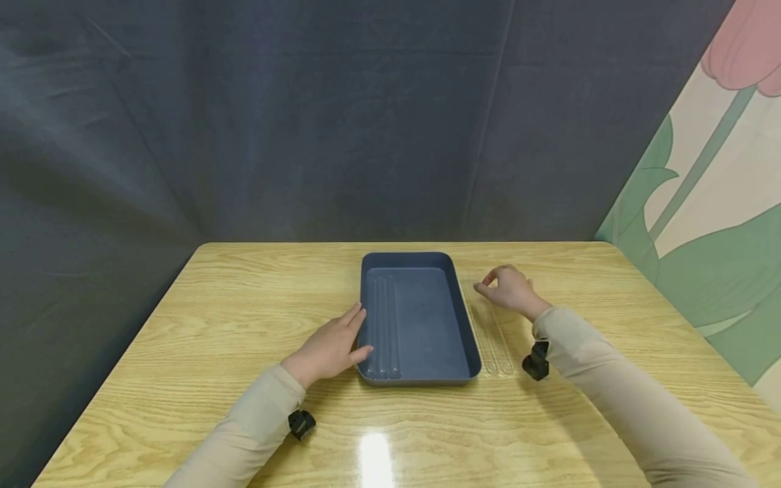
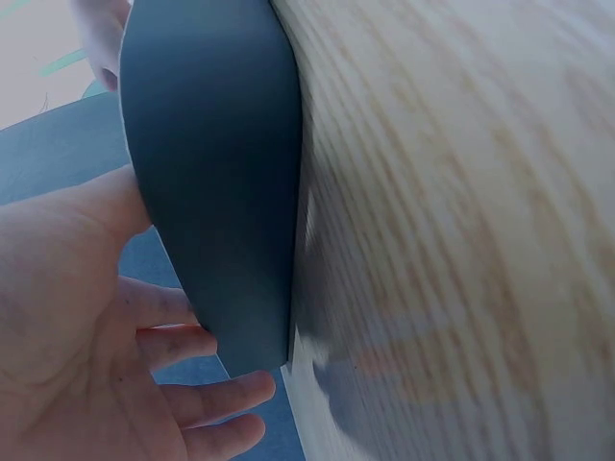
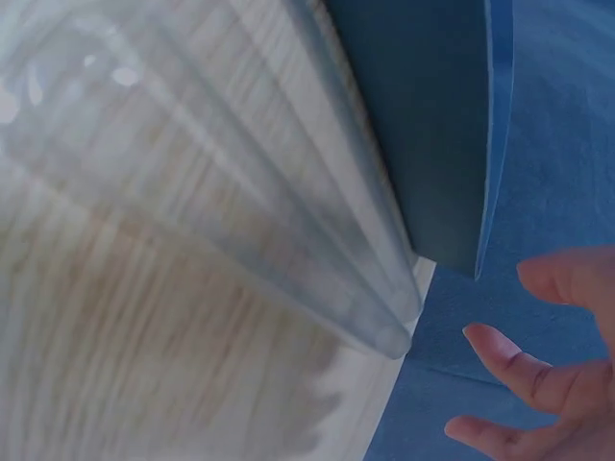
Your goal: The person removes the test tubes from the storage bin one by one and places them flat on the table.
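A dark blue rectangular tray lies on the wooden table. Inside it, three clear round-ended tubes lie side by side along the left wall. My left hand rests at the tray's left rim with fingers extended; the left wrist view shows the thumb and fingertips along the tray wall. To the right of the tray, two more clear tubes lie on the table. Over their far part is my right hand, its fingers lightly bent. In the right wrist view its thumb and fingers stand apart with nothing between them.
The wooden table reaches back to a dark cloth. A wall with a painted flower stands at the right. Each wrist carries a small black device, such as the one on the right.
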Demonstrator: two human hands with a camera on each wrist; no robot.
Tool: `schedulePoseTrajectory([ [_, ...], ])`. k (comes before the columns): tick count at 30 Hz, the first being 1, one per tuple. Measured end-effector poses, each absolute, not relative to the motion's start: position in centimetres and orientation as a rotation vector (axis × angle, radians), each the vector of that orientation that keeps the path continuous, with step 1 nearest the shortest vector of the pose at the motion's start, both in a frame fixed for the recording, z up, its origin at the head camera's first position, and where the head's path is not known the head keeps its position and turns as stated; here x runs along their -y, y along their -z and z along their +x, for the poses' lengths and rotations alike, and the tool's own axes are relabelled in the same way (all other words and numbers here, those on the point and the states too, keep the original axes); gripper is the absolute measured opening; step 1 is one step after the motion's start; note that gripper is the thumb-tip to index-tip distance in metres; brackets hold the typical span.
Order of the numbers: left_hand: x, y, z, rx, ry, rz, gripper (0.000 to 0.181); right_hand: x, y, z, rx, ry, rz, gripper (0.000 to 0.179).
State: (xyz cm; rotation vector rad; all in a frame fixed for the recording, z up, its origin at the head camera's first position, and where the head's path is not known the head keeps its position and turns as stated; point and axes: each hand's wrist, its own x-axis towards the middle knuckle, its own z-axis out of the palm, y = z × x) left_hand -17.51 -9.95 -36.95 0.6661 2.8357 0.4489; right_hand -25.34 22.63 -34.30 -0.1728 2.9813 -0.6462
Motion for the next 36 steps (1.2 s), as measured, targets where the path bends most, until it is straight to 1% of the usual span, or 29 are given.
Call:
schedulePoseTrajectory([
  [16,9.9,36.9,-17.5,-2.828,-0.464,0.652,0.068,-20.5,32.6,-25.2,-3.082,0.593,-0.343,0.034],
  [26,10.0,37.0,-17.5,-2.831,-0.461,0.662,0.067,-19.0,32.0,-25.0,-3.059,0.614,-0.385,0.035],
  [36,9.9,36.8,-17.4,-2.830,-0.464,0.651,0.067,-17.6,31.9,-24.8,-3.070,0.626,-0.462,0.029],
])
